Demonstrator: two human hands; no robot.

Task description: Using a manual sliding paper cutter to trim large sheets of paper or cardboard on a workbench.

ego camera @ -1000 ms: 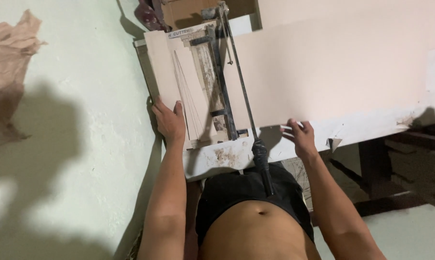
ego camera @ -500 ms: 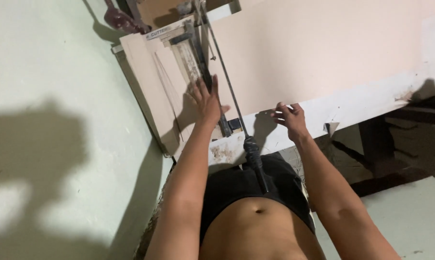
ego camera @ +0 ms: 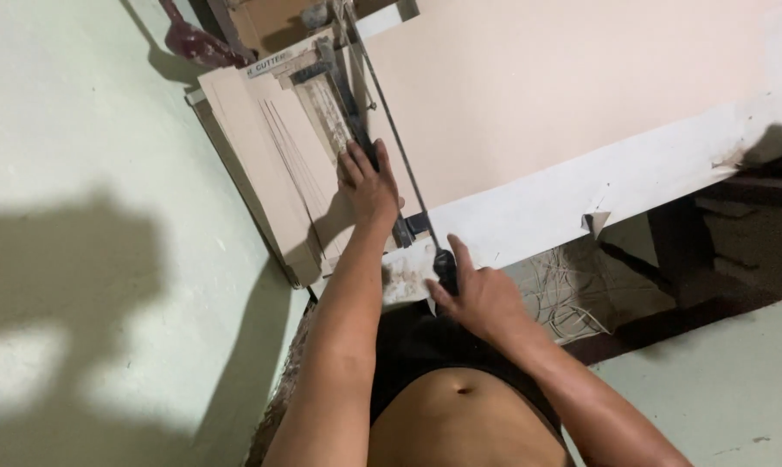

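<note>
pale green wall (ego camera: pixel 88 130) fills the left of the view, with a broad shadow across it. next to it, the cutter bed (ego camera: pixel 261 156), a tan board scored with faint lines, sits at the left end of the workbench, its near corner just above the person's waist. a dark red lump of hardware (ego camera: pixel 188 39) shows at its far left corner, too cut off to identify.

the left hand (ego camera: pixel 369 186) lies flat on the bed, fingers together and pointing away, pressing on the dark clamp bar (ego camera: pixel 348 95) that runs from the far edge toward the near edge. just right of it a thin metal blade arm (ego camera: pixel 391 130) runs alongside the bar. the right hand (ego camera: pixel 482 298) is at the near edge, fingers curled round the black handle (ego camera: pixel 445 270) at the arm's near end, thumb raised; the grip looks closed on it.

right of the arm, a large peach sheet (ego camera: pixel 564 95) spreads across the bench, its white border (ego camera: pixel 616 186) along the near edge, with a small torn flap. thin offcut strips (ego camera: pixel 564 298) lie on the floor below.

judging by the hands, this is the hold-down before a cut: sheet pinned, handle taken. the next move would call for steady downward pressure from the left hand and keeping its fingertips off the blade line.
</note>
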